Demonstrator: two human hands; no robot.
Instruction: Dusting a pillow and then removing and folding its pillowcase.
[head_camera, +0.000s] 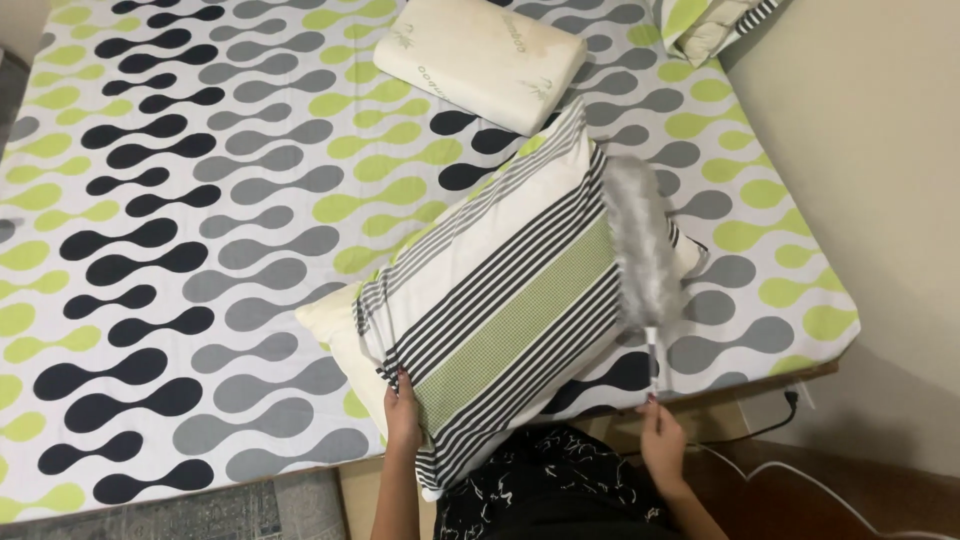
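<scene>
Left hand (404, 412) gripping striped green-black-white pillow (500, 300) steady, right hand (662, 435) pinching fluffy grey duster (640, 240), best swept lightly toward six o'clock.

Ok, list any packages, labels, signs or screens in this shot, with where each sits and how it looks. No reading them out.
No packages, signs or screens show.
Printed marking on the cream foam pillow: at the head of the bed, small dark lettering with leafy green motifs along its top and front edge.
Nothing printed shows on the striped pillow in the left hand, nor on the grey duster in the right hand.
</scene>
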